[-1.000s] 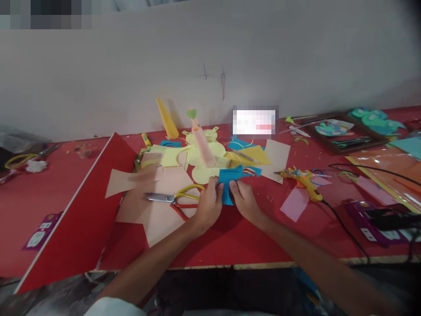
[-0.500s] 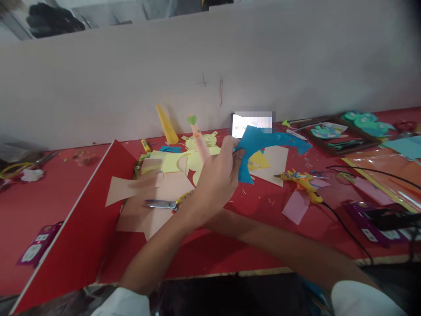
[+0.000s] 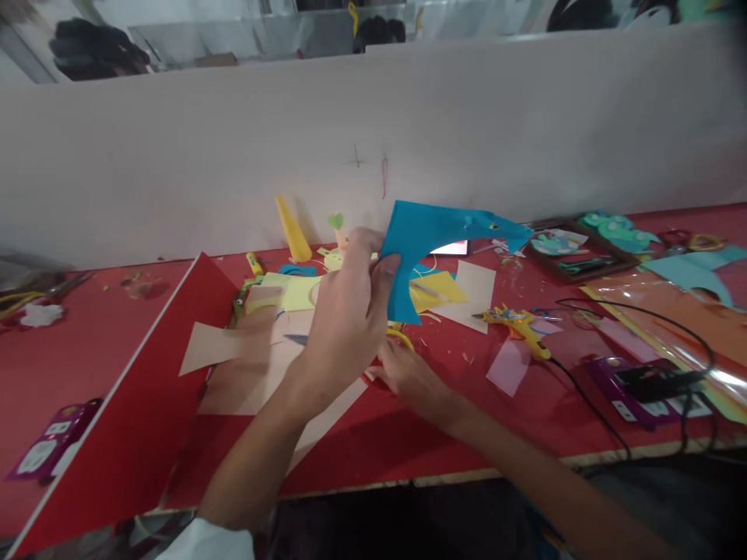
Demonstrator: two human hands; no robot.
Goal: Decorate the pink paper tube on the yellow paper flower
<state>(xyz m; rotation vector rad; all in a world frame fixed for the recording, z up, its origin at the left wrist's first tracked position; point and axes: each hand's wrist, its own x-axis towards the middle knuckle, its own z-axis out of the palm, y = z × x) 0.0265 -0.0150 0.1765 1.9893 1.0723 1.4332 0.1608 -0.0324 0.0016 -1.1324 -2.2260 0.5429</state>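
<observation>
Pinched betw. thumb and fingers of the left hand [image 3: 350, 311] is one bright blue sheet of paper with deep curved cut-out [image 3: 429, 225], raised approx. at centre of the frame. From this grip the sheet lies to the right: its broad end is by the thumb, and its long axis runs toward right of the frame, tapering to a tip. The right hand [image 3: 412, 377] is lower, apart from the sheet, at the handles of metal scissors with yellow and red grips [image 3: 402, 337]; its fingers seem to touch them, but I cannot tell if they close around. These scissors lie approx. left–right, w/ blade toward left, above beige paper sheets [image 3: 257, 381]; the left hand hides their middle part. Handles are nearer to the right hand. Yellow glue gun [image 3: 519, 327] lies right of centre, well apart from both hands.
</observation>
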